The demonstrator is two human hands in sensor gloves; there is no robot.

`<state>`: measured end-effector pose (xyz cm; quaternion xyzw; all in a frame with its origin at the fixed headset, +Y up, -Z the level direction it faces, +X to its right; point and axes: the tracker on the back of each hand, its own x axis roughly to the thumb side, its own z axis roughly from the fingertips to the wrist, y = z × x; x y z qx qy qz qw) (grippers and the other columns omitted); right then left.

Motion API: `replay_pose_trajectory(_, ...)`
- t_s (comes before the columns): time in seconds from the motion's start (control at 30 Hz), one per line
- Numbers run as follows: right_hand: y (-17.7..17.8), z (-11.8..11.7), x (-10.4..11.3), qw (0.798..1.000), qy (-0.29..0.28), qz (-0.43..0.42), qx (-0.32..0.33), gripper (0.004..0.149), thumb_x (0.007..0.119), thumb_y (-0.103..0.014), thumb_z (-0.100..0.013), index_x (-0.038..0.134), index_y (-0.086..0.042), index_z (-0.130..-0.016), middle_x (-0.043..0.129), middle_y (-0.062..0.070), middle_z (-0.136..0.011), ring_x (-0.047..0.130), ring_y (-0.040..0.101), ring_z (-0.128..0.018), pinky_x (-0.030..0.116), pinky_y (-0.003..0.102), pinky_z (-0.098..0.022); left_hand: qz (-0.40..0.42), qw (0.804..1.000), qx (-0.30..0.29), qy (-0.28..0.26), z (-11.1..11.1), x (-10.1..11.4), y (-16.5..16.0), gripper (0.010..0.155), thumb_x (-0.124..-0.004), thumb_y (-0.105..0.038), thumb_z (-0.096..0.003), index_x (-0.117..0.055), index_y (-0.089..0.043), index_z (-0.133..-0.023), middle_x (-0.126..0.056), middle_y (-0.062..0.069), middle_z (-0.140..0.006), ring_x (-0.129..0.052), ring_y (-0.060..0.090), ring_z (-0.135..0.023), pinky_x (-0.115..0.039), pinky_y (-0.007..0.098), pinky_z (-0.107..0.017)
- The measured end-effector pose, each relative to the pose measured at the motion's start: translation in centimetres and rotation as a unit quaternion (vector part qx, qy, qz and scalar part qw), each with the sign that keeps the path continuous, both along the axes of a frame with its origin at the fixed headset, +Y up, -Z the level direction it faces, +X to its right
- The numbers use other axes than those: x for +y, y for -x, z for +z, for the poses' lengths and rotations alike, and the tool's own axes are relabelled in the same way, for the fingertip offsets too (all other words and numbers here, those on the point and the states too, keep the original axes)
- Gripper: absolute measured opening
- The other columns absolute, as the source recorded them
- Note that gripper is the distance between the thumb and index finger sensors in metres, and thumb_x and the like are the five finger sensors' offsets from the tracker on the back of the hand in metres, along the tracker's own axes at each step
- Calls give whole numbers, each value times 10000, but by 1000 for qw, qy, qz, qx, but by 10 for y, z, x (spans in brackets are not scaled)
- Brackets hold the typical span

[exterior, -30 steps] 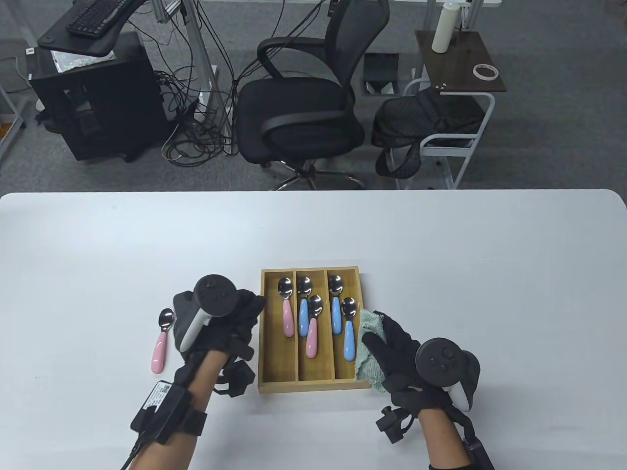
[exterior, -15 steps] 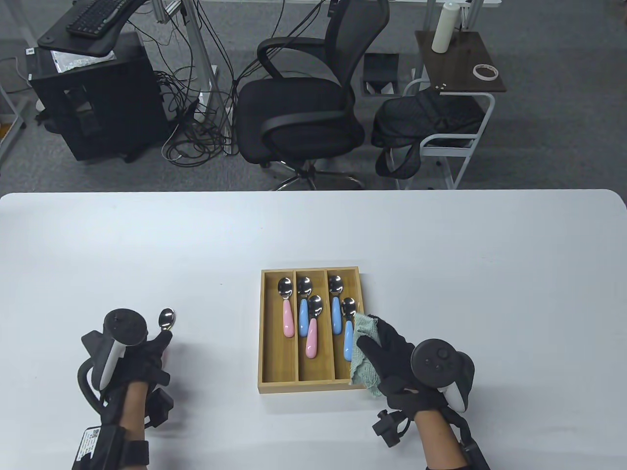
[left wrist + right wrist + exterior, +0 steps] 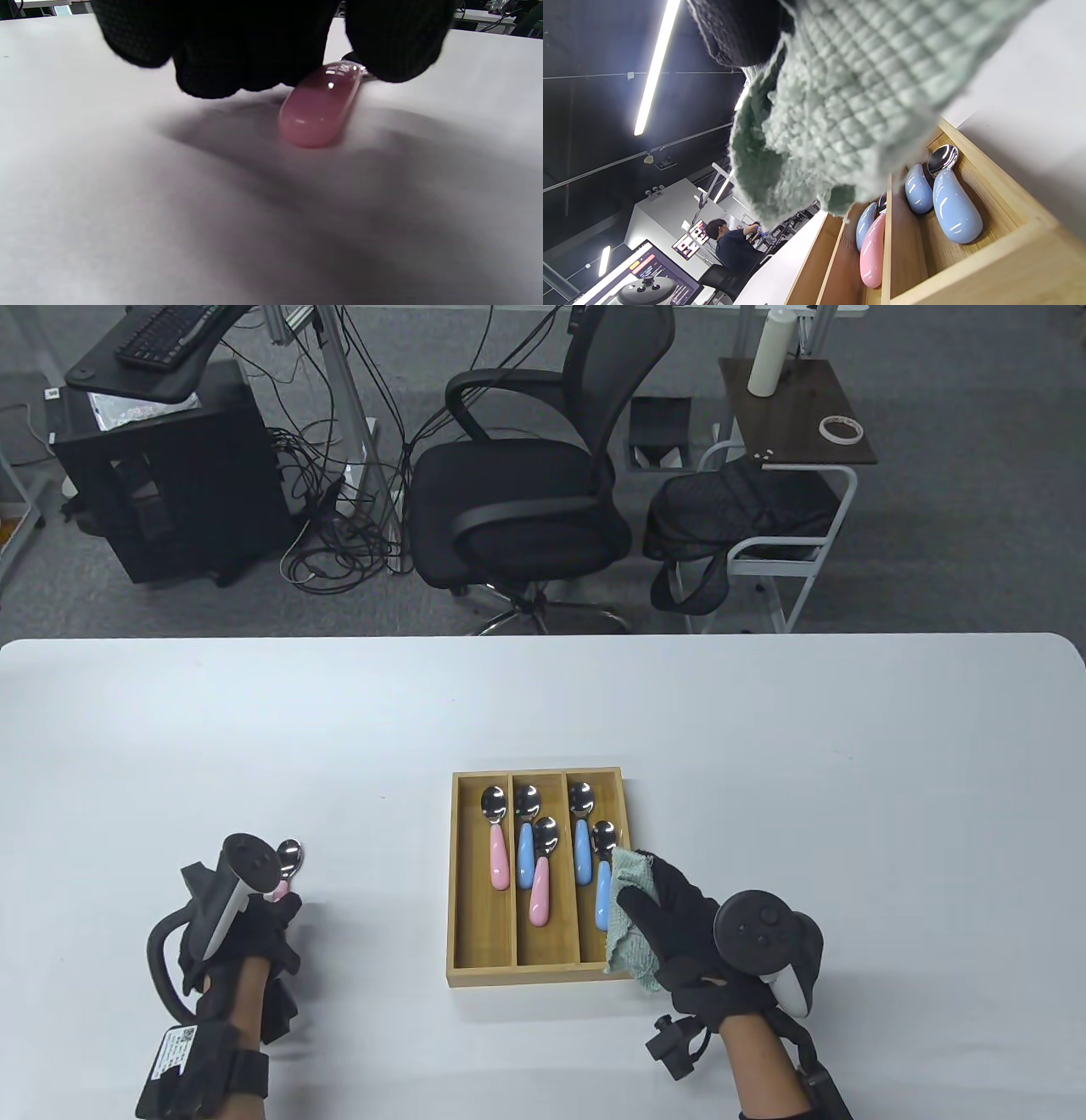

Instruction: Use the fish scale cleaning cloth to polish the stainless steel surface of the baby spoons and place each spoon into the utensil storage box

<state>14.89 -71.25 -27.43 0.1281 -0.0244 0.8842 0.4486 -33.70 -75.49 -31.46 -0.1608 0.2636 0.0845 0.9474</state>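
Five spoons already lay in the utensil storage box (image 3: 458, 891), near the table's near edge at its middle: one pink in the left compartment, a blue and a pink in the middle, two blue in the right. One pink spoon (image 3: 287, 861) was left on the table (image 3: 764, 729), well to the box's left toward the near-left corner. Left hand (image 3: 246, 920) was down on its handle; in the left wrist view the fingertips (image 3: 394, 51) curled around the pink handle's upper end, thumb side and finger side touching it, far end resting on the table, so a pinch looked formed but not lifted. Right hand (image 3: 687, 929) gripped the fish scale cleaning cloth (image 3: 632, 929) bunched at the box's right wall, waiting. To do this step well: pinch the handle only, keep the steel bowl clear of the glove, lift level, bring the bowl to the cloth. Glossy handle probably slippery, so grip firm.
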Motion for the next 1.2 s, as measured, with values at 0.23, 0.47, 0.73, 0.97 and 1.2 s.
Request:
replay_pose_trajectory(0.23, -1, 0, 1, 1000, -2, -5, -1, 504, 678, -408, -639, 573, -127, -1044, 830, 30, -880, 997, 175, -613, 920, 356, -485, -13, 1000, 0, 4, -2, -3, -4, 591, -786, -518, -556, -798, -90, -962, -834, 86, -868, -914, 327, -735, -795, 531, -535)
replay_pose_trajectory(0.47, -3, 0, 2, 1000, 5, -25, 0, 514, 666, -413, -642, 561, -120, -1051, 821, 39, -895, 994, 191, -633, 916, 368, -498, -22, 1000, -3, 9, -4, -5, -9, 576, -785, -530, -554, -803, -104, -941, -832, 73, -860, -914, 320, -726, -796, 525, -529)
replay_pose_trajectory(0.73, -10, -3, 1, 990, 37, -133, 14, 525, 648, -416, -646, 540, -118, -1064, 803, 55, -929, 981, 227, -697, 896, 403, -543, 53, 997, -33, -42, 8, 19, -18, 528, -648, -450, -639, -721, -68, -997, -751, 137, -922, -855, 373, -781, -758, 556, -560)
replay_pose_trajectory(0.97, -6, -6, -8, 957, 100, -260, 86, 542, 640, -435, -645, 524, -131, -1078, 778, 84, -974, 958, 264, -762, 867, 437, -591, 344, 887, -221, -214, 31, 60, -69, 529, -618, -473, -634, -689, -106, -1008, -787, 101, -908, -898, 318, -757, -784, 517, -561)
replay_pose_trajectory(1.2, 6, -6, -14, 939, 138, -288, 128, 545, 595, -432, -655, 514, -113, -1089, 745, 132, -1010, 936, 310, -793, 845, 469, -607, 370, 820, -374, -227, 57, 68, -148, 532, -603, -503, -623, -675, -146, -1010, -782, 59, -908, -900, 274, -762, -794, 489, -577)
